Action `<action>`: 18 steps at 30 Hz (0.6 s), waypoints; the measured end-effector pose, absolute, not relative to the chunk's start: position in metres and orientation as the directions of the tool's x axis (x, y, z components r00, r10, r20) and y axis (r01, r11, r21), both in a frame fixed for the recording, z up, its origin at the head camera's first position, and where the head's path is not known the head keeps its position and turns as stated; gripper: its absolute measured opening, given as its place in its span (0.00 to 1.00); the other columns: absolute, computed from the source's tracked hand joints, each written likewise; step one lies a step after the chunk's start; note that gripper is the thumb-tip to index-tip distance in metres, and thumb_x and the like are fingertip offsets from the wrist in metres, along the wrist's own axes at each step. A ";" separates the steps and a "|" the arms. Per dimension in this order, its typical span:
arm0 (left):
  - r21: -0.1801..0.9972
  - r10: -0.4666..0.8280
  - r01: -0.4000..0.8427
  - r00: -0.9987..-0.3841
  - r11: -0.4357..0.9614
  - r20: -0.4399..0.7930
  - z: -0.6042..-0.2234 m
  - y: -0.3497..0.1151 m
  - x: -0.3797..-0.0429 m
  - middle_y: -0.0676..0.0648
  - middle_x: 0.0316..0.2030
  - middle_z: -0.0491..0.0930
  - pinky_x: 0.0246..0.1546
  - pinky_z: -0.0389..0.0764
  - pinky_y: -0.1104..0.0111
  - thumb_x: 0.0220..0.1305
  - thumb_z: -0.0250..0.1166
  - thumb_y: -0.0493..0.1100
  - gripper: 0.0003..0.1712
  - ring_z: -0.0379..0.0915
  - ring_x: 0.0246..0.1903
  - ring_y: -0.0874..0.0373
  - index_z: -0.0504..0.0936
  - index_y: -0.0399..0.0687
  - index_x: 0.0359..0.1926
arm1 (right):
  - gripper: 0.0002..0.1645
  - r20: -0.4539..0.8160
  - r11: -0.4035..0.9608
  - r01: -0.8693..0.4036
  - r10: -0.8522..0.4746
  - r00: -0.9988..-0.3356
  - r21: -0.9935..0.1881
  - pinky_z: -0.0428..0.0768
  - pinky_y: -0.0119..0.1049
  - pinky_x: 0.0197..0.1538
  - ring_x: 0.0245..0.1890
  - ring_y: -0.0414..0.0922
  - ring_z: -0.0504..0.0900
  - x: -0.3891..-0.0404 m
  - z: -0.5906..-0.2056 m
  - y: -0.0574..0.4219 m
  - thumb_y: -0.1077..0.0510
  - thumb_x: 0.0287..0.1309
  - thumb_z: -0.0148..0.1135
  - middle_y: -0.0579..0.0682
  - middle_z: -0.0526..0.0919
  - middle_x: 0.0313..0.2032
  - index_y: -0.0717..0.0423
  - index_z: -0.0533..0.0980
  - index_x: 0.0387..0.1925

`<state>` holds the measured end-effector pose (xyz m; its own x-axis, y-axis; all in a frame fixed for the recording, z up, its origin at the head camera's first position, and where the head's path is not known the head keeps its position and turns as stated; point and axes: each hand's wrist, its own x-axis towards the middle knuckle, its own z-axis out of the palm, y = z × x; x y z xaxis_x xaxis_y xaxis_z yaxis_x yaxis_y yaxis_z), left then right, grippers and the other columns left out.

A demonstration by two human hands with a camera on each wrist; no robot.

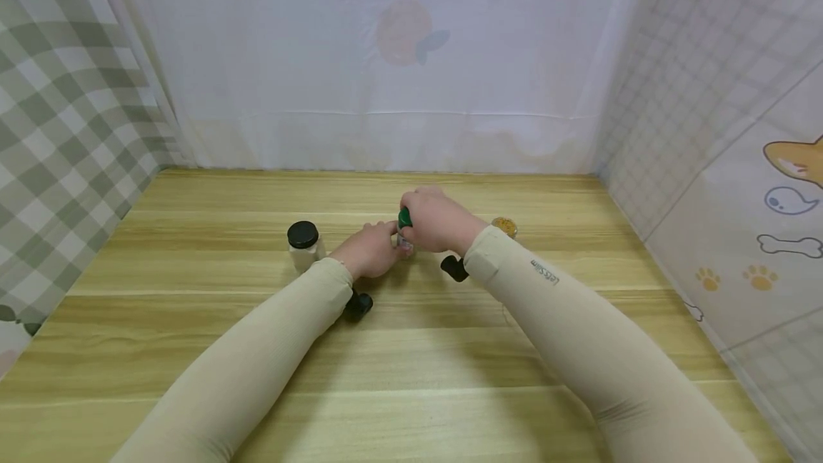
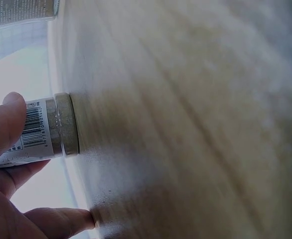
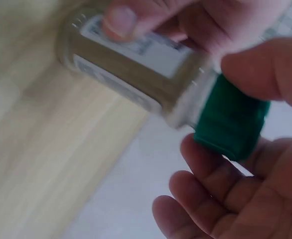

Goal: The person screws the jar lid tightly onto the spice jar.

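Beige-sleeved forearms met mid-tabletop: left hand gripped the small labelled glass jar, right hand apparently pinched its green screw cap (blurred). Best to brace the jar firmly while twisting.

A small logo reading "LetsSlim" ran along the right sleeve, right of centre in the head view. The jar label at the left edge of the left wrist view carried a barcode; its digits were too small to read.
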<state>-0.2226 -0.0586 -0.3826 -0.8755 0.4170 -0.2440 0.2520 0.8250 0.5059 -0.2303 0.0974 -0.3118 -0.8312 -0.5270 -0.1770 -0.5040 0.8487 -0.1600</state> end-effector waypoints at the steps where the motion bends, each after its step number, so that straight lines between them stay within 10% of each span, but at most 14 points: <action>1: 0.508 0.417 0.252 -0.876 0.824 -0.241 -0.383 -0.059 -0.223 0.42 0.69 0.78 0.83 0.47 0.48 0.81 0.57 0.56 0.26 0.64 0.76 0.44 0.73 0.52 0.71 | 0.14 -0.170 0.851 -0.495 -0.522 -0.836 -0.177 0.69 0.46 0.62 0.45 0.51 0.72 -0.230 -0.313 0.097 0.55 0.75 0.60 0.53 0.81 0.42 0.60 0.78 0.53; 11: 0.519 0.416 0.245 -0.877 0.819 -0.242 -0.383 -0.059 -0.222 0.43 0.69 0.78 0.83 0.45 0.48 0.81 0.57 0.52 0.20 0.60 0.79 0.43 0.74 0.55 0.68 | 0.18 -0.081 0.829 -0.380 -0.448 -0.890 -0.411 0.75 0.37 0.37 0.36 0.47 0.75 -0.227 -0.332 0.102 0.53 0.73 0.61 0.53 0.80 0.43 0.61 0.76 0.55; 18: 0.518 0.417 0.246 -0.876 0.819 -0.244 -0.383 -0.059 -0.223 0.42 0.69 0.78 0.83 0.45 0.48 0.81 0.56 0.47 0.18 0.61 0.78 0.43 0.76 0.55 0.67 | 0.19 -0.063 0.785 -0.314 -0.407 -0.911 -0.534 0.83 0.40 0.49 0.46 0.49 0.81 -0.222 -0.338 0.106 0.55 0.72 0.65 0.55 0.82 0.51 0.62 0.76 0.57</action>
